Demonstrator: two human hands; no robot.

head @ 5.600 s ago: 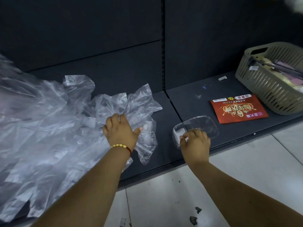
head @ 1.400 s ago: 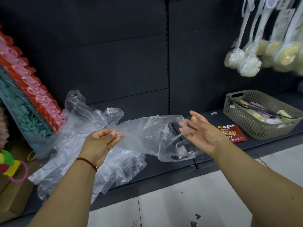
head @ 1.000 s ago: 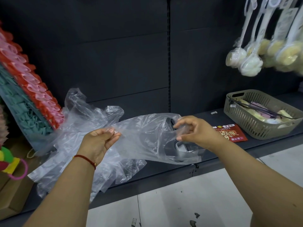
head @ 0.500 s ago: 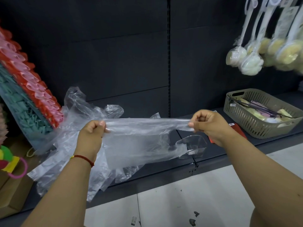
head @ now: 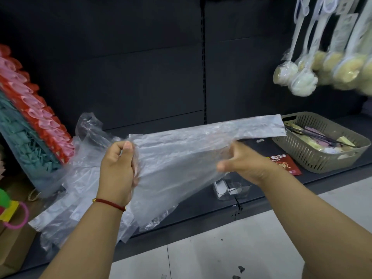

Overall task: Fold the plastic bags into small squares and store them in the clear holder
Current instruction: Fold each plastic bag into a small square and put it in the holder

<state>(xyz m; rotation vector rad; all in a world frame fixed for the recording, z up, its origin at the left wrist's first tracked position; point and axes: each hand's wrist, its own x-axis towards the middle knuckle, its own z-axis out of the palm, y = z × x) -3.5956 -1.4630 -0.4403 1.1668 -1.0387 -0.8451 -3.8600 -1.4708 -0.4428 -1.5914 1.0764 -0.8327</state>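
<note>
The plastic bag (head: 181, 158) I hold is thin, crinkled, translucent film. My shelf (head: 201, 200) is matt dark metal; the clear holder (head: 231, 190) is glossy plastic, the basket (head: 314, 158) matt slotted plastic.

Dark shelving (head: 261, 196) backs onto pale floor tiles (head: 231, 256).

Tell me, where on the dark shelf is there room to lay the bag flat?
Bare shelf shows between the pile of bags and the clear holder, though the held bag hides part of it. Another strip runs behind the red packet, beside the basket. The left end is crowded with bags.
</note>
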